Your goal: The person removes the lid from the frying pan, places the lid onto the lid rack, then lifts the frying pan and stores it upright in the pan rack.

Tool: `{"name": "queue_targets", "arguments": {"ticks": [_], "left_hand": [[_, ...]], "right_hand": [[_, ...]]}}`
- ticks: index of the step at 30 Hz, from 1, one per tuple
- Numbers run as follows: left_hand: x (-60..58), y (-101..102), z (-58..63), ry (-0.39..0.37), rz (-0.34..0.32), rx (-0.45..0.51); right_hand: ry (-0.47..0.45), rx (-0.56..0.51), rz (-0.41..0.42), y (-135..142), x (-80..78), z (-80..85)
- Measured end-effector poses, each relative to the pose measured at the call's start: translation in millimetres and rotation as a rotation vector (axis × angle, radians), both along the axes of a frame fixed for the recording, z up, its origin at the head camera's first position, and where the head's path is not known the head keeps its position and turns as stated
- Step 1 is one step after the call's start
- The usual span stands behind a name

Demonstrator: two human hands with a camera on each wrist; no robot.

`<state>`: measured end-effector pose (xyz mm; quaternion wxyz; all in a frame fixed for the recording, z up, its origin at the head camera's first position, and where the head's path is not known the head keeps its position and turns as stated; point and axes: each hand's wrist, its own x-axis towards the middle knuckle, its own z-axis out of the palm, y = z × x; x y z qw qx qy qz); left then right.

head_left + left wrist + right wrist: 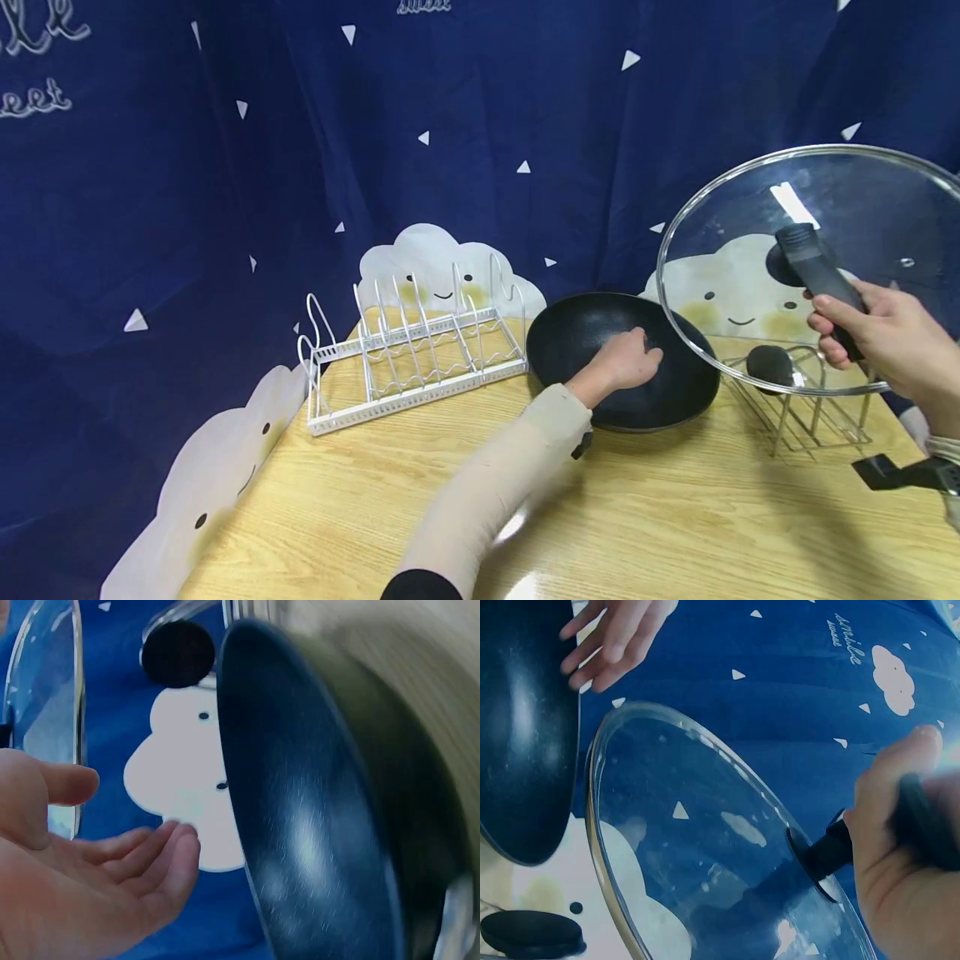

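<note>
My right hand [892, 333] grips the black handle [821, 271] of a large glass lid [720, 225], which is raised at the right. The lid stands tilted up on edge, its steel rim facing the wok in the right wrist view. A black wok [555, 333] rests on the table at centre right. Over the wok hovers my left hand [626, 360]; in the left wrist view its fingers are loosely bent, with a gap between thumb and fingertips and nothing held. Whether it touches the wok is unclear from the head view.
To the left of the wok stands a white wire rack [420, 400] with upright dividers. A metal wire rack [817, 425] sits at the right below the lid, with a black round object [770, 367] at it. Behind the wooden table [360, 517] hangs a blue curtain [450, 192].
</note>
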<state>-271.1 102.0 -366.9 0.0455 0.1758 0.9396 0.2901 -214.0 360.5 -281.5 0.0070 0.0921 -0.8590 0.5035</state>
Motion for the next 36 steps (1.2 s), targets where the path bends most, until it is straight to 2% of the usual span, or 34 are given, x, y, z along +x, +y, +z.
{"name": "queue_targets", "arguments": {"ticks": [2,6,11,14,18,19,22,26,30,33,36], "left_hand": [[1.8,11.6,-4.7,-0.019,0.018,0.035],[3.4,34.5,-14.2,-0.009,0.025,0.047],[6.9,63.7,-20.2,0.036,0.032,-0.055],[7.1,81.2,-22.4,0.079,0.014,-0.141],[2.8,100.9,-24.4,0.144,-0.012,-0.203],[1.4,104.8,-24.8,0.159,-0.016,-0.205],[-2.5,115.6,-25.9,0.176,-0.015,-0.194],[-4.9,127.1,-26.7,0.167,-0.035,-0.170],[-6.6,135.1,-29.9,0.156,-0.065,-0.158],[-8.1,140.8,-34.2,0.154,-0.078,-0.172],[-9.5,147.4,-38.7,0.167,-0.089,-0.192]], "right_hand": [[0.020,0.003,-0.031,4.9,2.5,-0.5],[0.081,-0.034,-0.088,14.6,7.8,-2.6],[0.160,-0.126,-0.100,27.7,13.5,-8.7],[0.203,-0.272,-0.050,35.5,14.4,-13.4],[0.253,-0.361,-0.055,39.6,15.3,-16.4],[0.258,-0.351,-0.070,40.0,15.3,-16.3],[0.251,-0.220,-0.153,41.0,17.1,-14.9],[0.212,-0.039,-0.241,41.6,20.4,-13.9],[0.173,0.092,-0.297,40.2,23.0,-15.6],[0.174,0.146,-0.324,41.7,24.7,-17.3],[0.206,0.131,-0.317,46.1,26.7,-19.6]]}}
